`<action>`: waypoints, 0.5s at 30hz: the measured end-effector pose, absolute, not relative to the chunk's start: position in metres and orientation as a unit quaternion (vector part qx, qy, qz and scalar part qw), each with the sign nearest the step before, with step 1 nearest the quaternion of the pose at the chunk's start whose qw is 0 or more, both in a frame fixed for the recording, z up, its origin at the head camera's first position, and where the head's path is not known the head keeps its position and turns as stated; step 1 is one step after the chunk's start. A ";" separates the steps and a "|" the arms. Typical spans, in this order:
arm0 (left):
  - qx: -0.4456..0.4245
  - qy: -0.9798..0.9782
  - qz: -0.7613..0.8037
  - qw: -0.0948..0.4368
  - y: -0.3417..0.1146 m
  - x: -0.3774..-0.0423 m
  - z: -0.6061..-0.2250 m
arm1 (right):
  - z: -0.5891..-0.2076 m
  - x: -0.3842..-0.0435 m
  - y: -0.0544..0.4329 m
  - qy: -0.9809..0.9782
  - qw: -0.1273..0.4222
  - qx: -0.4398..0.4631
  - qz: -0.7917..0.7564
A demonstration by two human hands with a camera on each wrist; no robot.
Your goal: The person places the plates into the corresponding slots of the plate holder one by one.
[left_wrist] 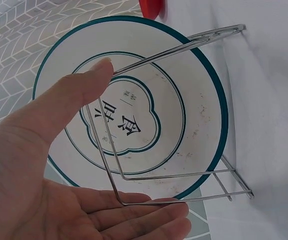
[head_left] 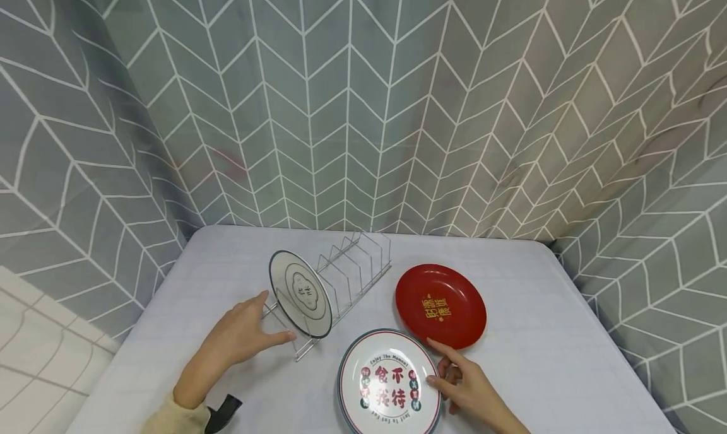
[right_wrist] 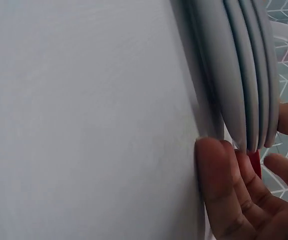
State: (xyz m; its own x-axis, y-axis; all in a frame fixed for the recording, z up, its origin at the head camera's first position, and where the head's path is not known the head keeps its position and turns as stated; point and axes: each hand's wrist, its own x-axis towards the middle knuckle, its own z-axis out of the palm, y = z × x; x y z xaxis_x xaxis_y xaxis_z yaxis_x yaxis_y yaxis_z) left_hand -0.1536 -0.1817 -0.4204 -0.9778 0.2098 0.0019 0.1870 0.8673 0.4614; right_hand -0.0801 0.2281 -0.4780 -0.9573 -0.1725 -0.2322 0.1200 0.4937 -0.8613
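Note:
My left hand (head_left: pixel 235 333) is at the near end of a wire plate rack (head_left: pixel 354 298). Its thumb and fingers grip opposite sides of the rack's end loop (left_wrist: pixel 121 200). A white plate with a dark green rim (head_left: pixel 301 295) leans upright in the rack, just past that hand. A stack of white plates (right_wrist: pixel 251 75) lies flat in front of me; its top plate (head_left: pixel 389 358) has red writing. At the stack's right edge is my right hand (head_left: pixel 468 387), thumb on the top plate's rim. Its other fingers (right_wrist: pixel 219 175) spread beside and below the rims, not closed round any plate.
A red plate with gold writing (head_left: pixel 440 304) lies behind the stack, to the right. The rack's other slots hold no plates. A white cloth covers the table (head_left: pixel 545 333), and a grey patterned curtain (head_left: pixel 363 118) hangs behind and at the sides.

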 end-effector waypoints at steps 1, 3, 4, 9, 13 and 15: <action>0.104 0.966 0.237 0.023 -0.182 -0.154 -0.421 | -0.479 -0.080 0.228 0.853 0.144 -0.021 -0.502; 0.104 0.966 0.236 0.021 -0.181 -0.154 -0.421 | -0.479 -0.080 0.229 0.853 0.144 -0.025 -0.500; 0.104 0.966 0.235 0.021 -0.181 -0.154 -0.421 | -0.479 -0.080 0.230 0.854 0.142 -0.025 -0.500; 0.100 0.967 0.233 0.022 -0.182 -0.154 -0.423 | -0.477 -0.080 0.238 0.845 0.153 -0.024 -0.511; 0.102 0.967 0.234 0.018 -0.182 -0.154 -0.423 | -0.469 -0.080 0.246 0.825 0.167 -0.010 -0.540; 0.102 0.966 0.235 0.017 -0.182 -0.154 -0.423 | -0.463 -0.080 0.249 0.822 0.162 0.011 -0.546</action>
State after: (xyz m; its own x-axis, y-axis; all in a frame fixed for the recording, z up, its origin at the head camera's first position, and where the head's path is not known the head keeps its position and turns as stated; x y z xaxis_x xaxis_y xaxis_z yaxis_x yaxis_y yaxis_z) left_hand -0.1541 -0.1820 -0.4232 -0.9785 0.2058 0.0147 0.1895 0.8682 0.4586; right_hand -0.0796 0.2494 -0.4629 -0.9475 -0.1579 -0.2779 0.1951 0.4029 -0.8942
